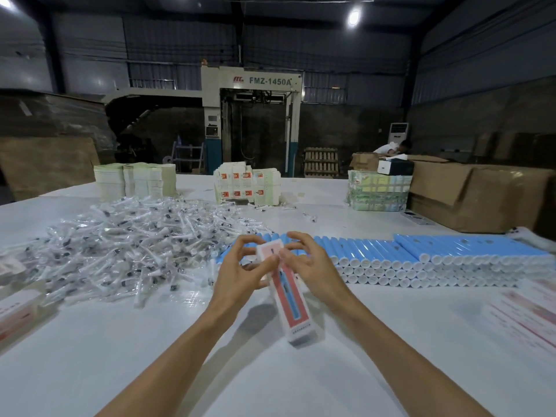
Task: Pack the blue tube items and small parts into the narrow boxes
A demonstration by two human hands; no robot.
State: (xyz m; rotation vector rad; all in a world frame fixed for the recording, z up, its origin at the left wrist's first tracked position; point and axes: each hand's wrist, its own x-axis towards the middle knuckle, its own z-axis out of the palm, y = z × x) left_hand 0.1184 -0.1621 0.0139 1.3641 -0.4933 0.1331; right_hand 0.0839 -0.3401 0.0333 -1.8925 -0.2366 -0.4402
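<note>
Site entry, logged from my remote feed: factory packing hall.

- Shell: corrugated metal walls [301, 46], dark roof beams, overhead lamp [354, 17].
- Plant: tall machine [251, 115] marked "FMZ-1450A"; stacked wooden pallets [321, 162].
- Stock: large brown cartons [481, 194]; sheets of cardboard leaning at far left.
- Long white worktop [90, 356] carrying bulk goods: a heap of bagged small parts [129, 242], rows of blue tubes [451, 251], stacks of flat printed boxes [248, 186], a strapped bundle [379, 191].
- I see one narrow box [288, 299] at my station.
- A second person [397, 147] bends over cartons at the far right.
</note>
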